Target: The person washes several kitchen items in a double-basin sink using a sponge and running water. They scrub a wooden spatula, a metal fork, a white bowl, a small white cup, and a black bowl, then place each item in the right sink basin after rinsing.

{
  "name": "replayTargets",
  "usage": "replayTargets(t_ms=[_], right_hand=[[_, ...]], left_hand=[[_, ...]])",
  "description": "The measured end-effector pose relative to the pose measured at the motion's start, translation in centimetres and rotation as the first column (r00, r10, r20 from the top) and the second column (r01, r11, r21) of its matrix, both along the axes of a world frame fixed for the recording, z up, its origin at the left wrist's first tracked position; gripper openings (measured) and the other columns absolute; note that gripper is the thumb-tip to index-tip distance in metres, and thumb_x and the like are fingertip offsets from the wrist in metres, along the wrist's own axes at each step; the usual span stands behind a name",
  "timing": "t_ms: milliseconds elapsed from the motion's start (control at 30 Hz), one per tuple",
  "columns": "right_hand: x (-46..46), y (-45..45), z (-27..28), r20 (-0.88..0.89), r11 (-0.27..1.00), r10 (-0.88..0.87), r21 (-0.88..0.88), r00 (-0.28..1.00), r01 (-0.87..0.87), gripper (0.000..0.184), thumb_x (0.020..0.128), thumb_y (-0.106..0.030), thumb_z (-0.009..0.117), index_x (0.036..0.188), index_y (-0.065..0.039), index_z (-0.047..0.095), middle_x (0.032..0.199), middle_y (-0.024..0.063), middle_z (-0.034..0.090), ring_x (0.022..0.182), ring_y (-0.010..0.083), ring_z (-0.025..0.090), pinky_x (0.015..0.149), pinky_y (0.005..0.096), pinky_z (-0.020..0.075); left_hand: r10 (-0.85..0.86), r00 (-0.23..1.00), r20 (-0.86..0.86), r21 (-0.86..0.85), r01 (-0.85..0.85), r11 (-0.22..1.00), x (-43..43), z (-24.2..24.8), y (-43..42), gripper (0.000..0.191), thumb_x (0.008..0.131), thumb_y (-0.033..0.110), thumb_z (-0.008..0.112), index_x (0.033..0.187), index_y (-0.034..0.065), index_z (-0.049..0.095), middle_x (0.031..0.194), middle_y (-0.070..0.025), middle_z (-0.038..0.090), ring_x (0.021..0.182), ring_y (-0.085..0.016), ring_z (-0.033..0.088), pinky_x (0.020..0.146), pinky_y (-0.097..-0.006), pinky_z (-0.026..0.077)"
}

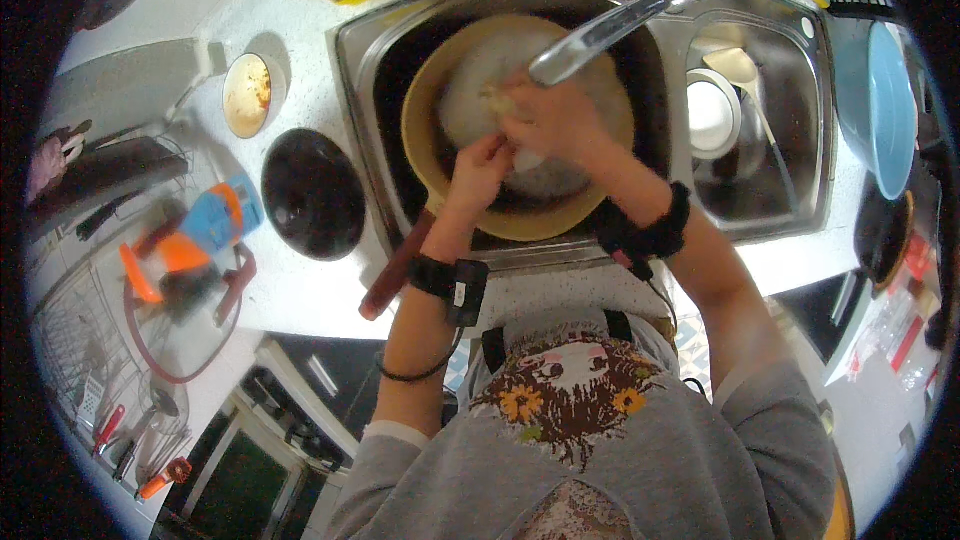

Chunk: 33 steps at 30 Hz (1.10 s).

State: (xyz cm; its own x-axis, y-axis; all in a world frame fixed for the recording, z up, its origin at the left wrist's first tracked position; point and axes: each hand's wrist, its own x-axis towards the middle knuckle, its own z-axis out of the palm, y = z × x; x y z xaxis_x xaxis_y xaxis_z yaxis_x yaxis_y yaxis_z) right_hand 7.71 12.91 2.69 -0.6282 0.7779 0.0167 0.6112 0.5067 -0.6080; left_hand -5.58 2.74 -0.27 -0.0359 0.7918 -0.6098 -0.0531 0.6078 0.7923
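Both hands are over a large yellowish pan (pixel 420 120) with a long dark-red handle, which sits in the left basin of a steel double sink. Beneath the faucet spout (pixel 585 37), my right hand (pixel 555 120) is closed around a small pale yellowish item (pixel 499 101), too blurred to name. My left hand (pixel 480 169) touches the right one from the lower left, its thumb and fingertips pinched together; whether it grips part of the item cannot be made out. Cloudy, whitish water (pixel 469 82) and a white piece (pixel 527 160) show in the pan.
White bowls (pixel 709 116) and a pale-headed ladle or turner (pixel 731 67) lie in the right basin (pixel 814 165). A light-blue basin (pixel 885 112) stands right of it. To the left are a dark round lid (pixel 313 193), a stained small dish (pixel 247 96) and a blue-and-orange spray bottle (pixel 217 217).
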Motion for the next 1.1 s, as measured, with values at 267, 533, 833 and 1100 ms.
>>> replayTargets(t_ms=[267,533,833,1100], right_hand=[[3.4,-5.0,-2.6,-0.023,0.98,-0.089,-0.18,0.996,0.083,0.032,0.074,-0.03,0.055,0.1,-0.012,0.06,0.11,0.0083,0.053,0.094,0.0327,0.052,0.08,0.0427,0.0447],[2.8,-1.2,-10.9,0.469,0.91,-0.167,-0.265,0.867,0.318,0.035,0.076,-0.031,0.055,0.103,-0.008,0.058,0.106,0.0116,0.055,0.096,0.0306,0.054,0.083,0.0418,0.0442],[2.8,0.0,-5.6,-0.11,0.525,-0.477,-0.831,0.872,0.182,0.038,0.071,-0.032,0.061,0.098,-0.005,0.061,0.095,0.0147,0.061,0.088,0.0241,0.059,0.078,0.0348,0.0458],[5.0,1.8,-4.6,0.196,0.809,-0.367,-0.414,0.909,0.416,0.051,0.07,-0.047,0.054,0.097,-0.004,0.061,0.094,0.0195,0.06,0.089,0.034,0.057,0.08,0.0415,0.0446]], left_hand=[[0.649,0.596,0.473,-0.137,-0.678,0.722,-1.6,1.1,0.4,0.028,0.085,0.016,0.051,0.111,0.0049,0.05,0.104,-0.0038,0.056,0.094,-0.016,0.054,0.084,-0.0314,0.042],[0.503,0.659,0.559,-0.055,-0.577,0.815,-3.9,2.3,-0.4,0.033,0.086,0.017,0.053,0.116,0.0045,0.047,0.11,-0.005,0.054,0.1,-0.017,0.052,0.091,-0.0324,0.038],[0.494,0.77,0.405,-0.023,-0.531,0.847,-3.0,0.1,-0.7,0.032,0.086,0.014,0.053,0.114,0.0,0.046,0.111,-0.0076,0.053,0.101,-0.019,0.052,0.089,-0.0328,0.042],[0.359,0.857,0.37,-0.119,-0.339,0.933,-2.1,-0.6,-0.2,0.027,0.086,0.019,0.054,0.107,0.002,0.054,0.101,-0.0025,0.058,0.092,-0.015,0.054,0.079,-0.0293,0.042]])
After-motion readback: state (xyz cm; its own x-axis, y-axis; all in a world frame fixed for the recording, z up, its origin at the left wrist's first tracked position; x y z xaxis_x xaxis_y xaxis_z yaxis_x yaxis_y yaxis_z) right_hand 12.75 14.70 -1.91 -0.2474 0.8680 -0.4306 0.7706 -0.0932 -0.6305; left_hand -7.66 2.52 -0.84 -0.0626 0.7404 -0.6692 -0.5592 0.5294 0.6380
